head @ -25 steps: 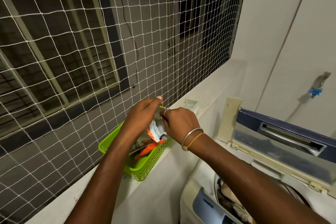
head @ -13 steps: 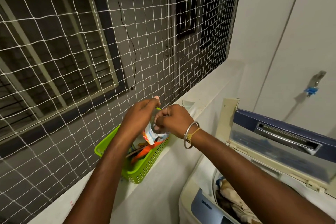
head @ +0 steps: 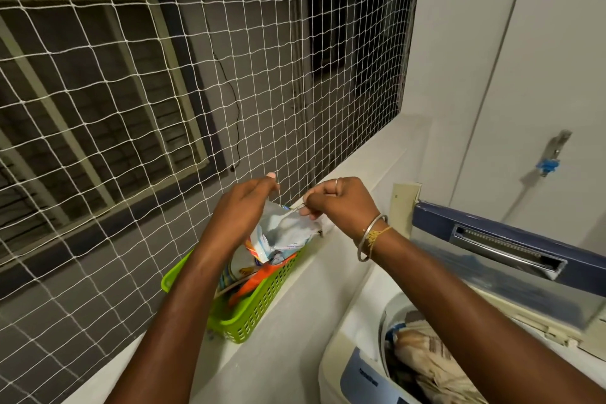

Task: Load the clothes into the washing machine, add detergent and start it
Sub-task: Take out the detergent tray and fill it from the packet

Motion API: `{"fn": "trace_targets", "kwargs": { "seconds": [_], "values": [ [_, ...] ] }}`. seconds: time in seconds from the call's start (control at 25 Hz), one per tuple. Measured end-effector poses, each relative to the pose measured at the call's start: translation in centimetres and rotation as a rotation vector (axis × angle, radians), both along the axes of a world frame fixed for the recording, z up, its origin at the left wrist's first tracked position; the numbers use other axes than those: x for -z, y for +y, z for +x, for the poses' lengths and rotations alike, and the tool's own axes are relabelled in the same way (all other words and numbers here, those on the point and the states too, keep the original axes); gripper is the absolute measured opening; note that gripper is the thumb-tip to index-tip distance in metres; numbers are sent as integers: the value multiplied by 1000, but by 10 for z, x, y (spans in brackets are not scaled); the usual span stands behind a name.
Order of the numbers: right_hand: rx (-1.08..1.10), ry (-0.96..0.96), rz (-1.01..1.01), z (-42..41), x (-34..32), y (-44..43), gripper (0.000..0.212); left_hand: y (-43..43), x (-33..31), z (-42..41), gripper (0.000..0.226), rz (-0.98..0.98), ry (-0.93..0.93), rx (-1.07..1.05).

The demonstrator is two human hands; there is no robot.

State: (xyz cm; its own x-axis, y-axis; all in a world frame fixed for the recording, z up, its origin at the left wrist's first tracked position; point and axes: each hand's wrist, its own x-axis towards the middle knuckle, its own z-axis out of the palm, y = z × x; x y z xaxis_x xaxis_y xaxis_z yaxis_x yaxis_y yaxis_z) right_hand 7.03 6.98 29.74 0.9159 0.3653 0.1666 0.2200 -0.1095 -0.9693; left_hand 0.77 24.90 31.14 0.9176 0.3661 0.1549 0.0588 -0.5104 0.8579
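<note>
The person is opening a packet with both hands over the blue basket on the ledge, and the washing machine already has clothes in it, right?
Almost. The basket is green, not blue, as the head view shows. Both the left hand and right hand do hold the packet over it, and clothes are in the washing machine.

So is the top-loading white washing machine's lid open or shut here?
Open. The blue-framed lid stands raised behind the white washing machine's tub, and crumpled clothes show inside the uncovered opening.

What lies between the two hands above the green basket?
In the head view, the opened top of a detergent packet spans between the left hand and right hand, both pinching it above the green basket.
</note>
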Motion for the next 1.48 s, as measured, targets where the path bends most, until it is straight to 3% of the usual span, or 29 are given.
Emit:
{"fn": "trace_targets", "kwargs": {
  "seconds": [0.88,1.48],
  "values": [
    [113,39,137,36,-50,-52,16,-8,-28,32,40,76,58,26],
    [235,309,55,130,44,-34,9,13,-15,45,36,-5,47,-17]
  ]
}}
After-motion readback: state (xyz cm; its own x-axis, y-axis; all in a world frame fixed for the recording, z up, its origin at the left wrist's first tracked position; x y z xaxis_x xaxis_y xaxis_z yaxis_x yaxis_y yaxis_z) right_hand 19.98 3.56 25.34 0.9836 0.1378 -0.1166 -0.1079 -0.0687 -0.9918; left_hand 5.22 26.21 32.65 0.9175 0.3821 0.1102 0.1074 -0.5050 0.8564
